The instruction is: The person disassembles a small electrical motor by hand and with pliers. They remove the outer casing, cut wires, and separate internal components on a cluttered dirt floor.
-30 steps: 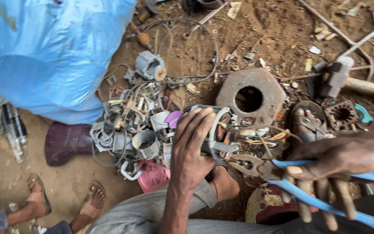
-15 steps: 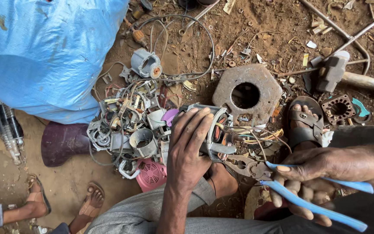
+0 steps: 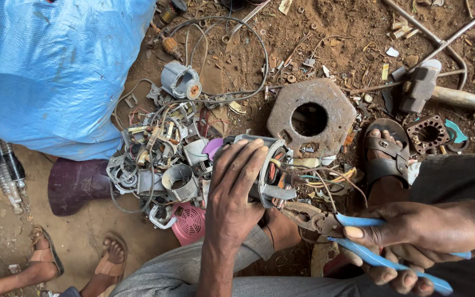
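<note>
Bare dirt ground, scrap-strewn. Since half second ago, my right hand (image 3: 413, 234) moved pliers (image 3: 325, 223) left; nose now at motor's winding leads. Grip wrapped round blue handles, jaws nearly closed. Left hand (image 3: 237, 187) clamped over small electric motor (image 3: 268, 170), centre near: grey metal shell, copper coils, tangled wires.

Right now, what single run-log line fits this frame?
left hand: grips small motor | right hand: holds blue-handled pliers, jaws at motor wires | setting: dirt ground, scrap pile
</note>
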